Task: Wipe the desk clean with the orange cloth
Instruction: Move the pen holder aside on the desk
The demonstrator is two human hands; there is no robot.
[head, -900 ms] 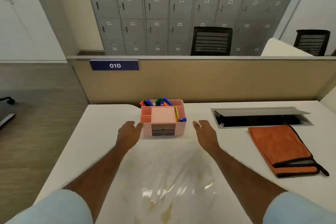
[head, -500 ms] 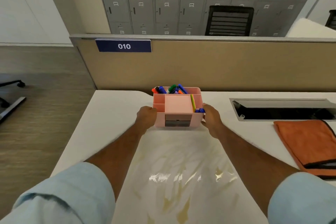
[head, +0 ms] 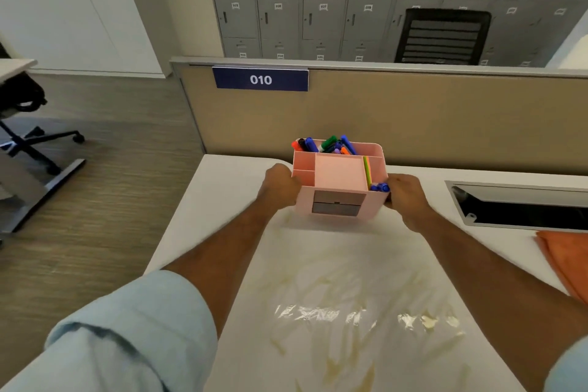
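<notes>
The white desk point(head: 222, 200) fills most of the lower view, and its middle is smeared with yellowish streaks and a wet, shiny patch point(head: 350, 312) between the two forearms. Behind its far edge stands a tan partition point(head: 445, 124) carrying a blue plate marked 010 point(head: 261, 79), with grey lockers point(head: 318, 0) and a black chair back point(head: 444, 36) beyond it. A second office chair point(head: 28, 124) stands on the wood floor to the left. Set into the desk on the right is an open cable tray point(head: 521, 210). The orange cloth point(head: 569, 261) lies flat at the right edge, just nearer than that tray, only partly in view and well apart from both hands. Near the far edge of the desk sits a pink organiser point(head: 339, 183), with coloured markers point(head: 324, 145) in its rear compartment and a grey drawer front facing the camera. The left hand point(head: 280, 186) has its grip clenched on the organiser's left wall, and the right hand point(head: 404, 196) clasps the right wall, its grip closed against the side
</notes>
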